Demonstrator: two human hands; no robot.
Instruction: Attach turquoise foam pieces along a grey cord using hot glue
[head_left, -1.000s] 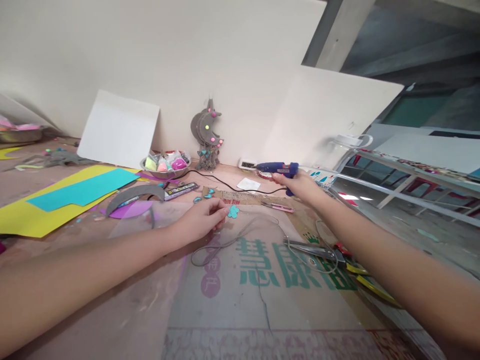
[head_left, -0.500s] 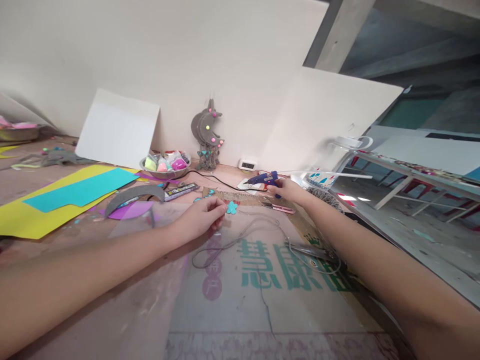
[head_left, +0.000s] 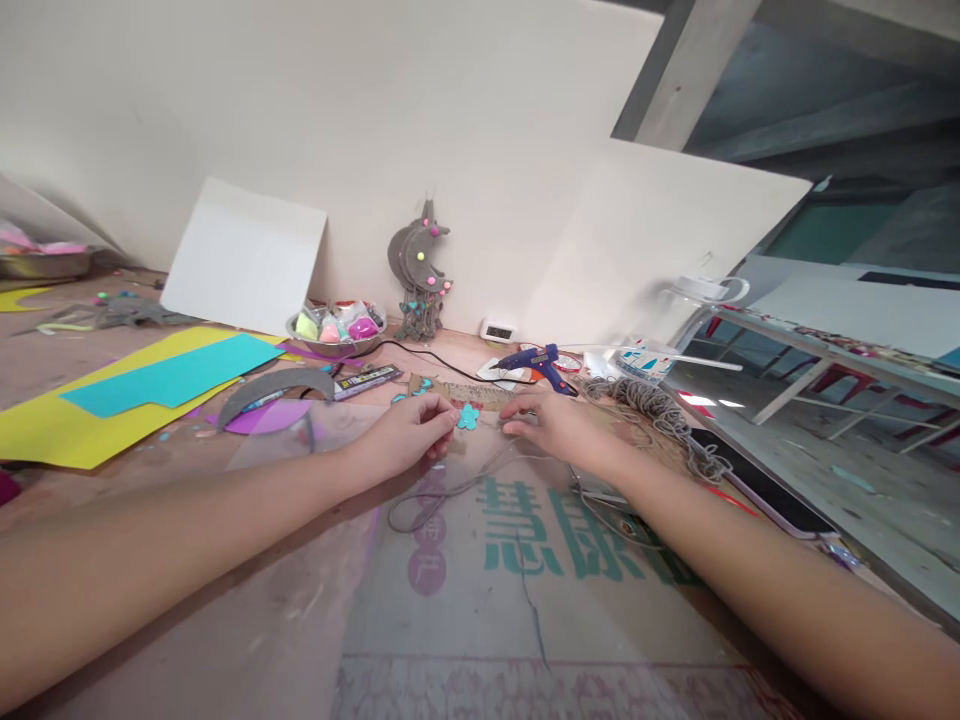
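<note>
Left hand pinched a small turquoise flower-shaped cutout by its edge above the translucent printed sheet

The right hand, fingers slightly parted with nothing visible in its grasp, hovered just beside the flower's other side, the blue plastic glue gun lying beyond it and the coiled grey cord off to the right; a light grip on one petal's rim looked best, since it left the centre uncovered, and both hands did well to work low and steady, touching only the petal edges and keeping clear of the gun's possibly hot nozzle
</note>
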